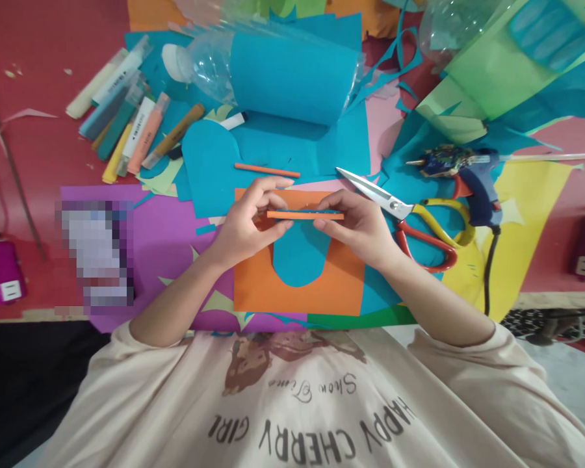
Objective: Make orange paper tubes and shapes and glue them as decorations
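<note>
Red table [29,143] covered in coloured paper, markers [147,140] at upper left. Left hand [246,226] and right hand [365,226] each pinch an orange strip [305,216] near its ends, above a round-ended blue cutout [299,257] on an orange sheet [253,294]; scissors [394,208] just beside right hand, glue gun [480,179] beyond.

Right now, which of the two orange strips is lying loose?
The farther strip, on the blue paper; the nearer strip is held by your left hand and right hand.

The red table [43,169] bears a purple sheet [151,250].
</note>
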`<state>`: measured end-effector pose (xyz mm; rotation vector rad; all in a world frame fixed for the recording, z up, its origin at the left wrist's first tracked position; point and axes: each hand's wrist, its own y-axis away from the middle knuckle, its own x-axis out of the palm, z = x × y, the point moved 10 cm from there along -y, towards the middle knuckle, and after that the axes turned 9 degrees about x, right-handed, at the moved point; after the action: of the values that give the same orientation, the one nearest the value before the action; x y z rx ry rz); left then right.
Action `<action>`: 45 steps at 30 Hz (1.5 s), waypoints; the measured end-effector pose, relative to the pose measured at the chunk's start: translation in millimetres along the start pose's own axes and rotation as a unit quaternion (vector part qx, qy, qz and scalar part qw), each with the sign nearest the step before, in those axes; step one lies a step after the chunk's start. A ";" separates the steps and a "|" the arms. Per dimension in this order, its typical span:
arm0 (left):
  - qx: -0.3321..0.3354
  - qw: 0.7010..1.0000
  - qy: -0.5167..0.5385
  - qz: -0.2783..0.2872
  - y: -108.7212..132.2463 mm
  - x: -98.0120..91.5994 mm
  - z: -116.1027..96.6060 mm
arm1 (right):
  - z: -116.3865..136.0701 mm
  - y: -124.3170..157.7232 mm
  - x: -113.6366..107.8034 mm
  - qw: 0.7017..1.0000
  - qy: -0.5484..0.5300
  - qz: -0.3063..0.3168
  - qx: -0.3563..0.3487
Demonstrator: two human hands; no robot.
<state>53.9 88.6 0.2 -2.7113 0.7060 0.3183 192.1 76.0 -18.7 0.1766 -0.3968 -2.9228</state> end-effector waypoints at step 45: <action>-0.074 0.996 -0.039 0.017 5.3 2.4 4.0 | 7.2 5.5 7.6 0.998 0.050 0.030 -0.039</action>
<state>52.8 84.6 -5.5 -2.8102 0.7348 0.5011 184.6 71.2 -11.0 0.2924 -0.2685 -2.8509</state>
